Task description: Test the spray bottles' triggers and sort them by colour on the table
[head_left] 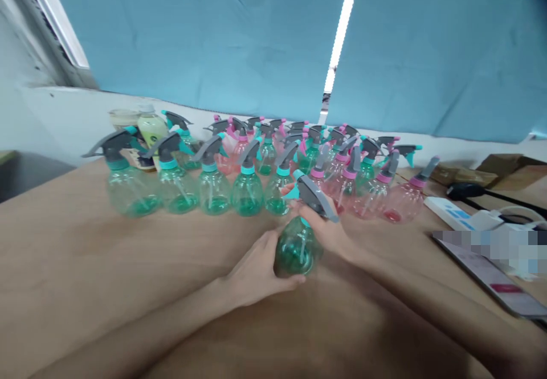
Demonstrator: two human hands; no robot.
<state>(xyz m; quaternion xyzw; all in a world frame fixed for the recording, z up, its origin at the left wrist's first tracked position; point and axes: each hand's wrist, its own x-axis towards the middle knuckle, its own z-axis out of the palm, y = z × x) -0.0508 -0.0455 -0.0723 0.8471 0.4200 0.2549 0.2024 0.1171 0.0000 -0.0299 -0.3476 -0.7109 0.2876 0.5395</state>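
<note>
A green see-through spray bottle (296, 248) with a grey and teal trigger head is held tilted between my two hands above the table. My left hand (256, 268) wraps the lower body from the left, thumb along the near side. On the right, my right hand (327, 228) grips the bottle at its neck, just under the spray head; some of its fingers are hidden behind the bottle. Just beyond stands a row of spray bottles, green ones (247, 194) on the left and pink ones (371, 196) on the right, with several more behind.
A light green bottle (151, 128) and a tub (123, 118) stand at the back left of the wooden table (85, 265). On the right lie a power strip (448, 212) with cables, a phone (482, 273) and cardboard (513, 171). Blue sheeting covers the window behind.
</note>
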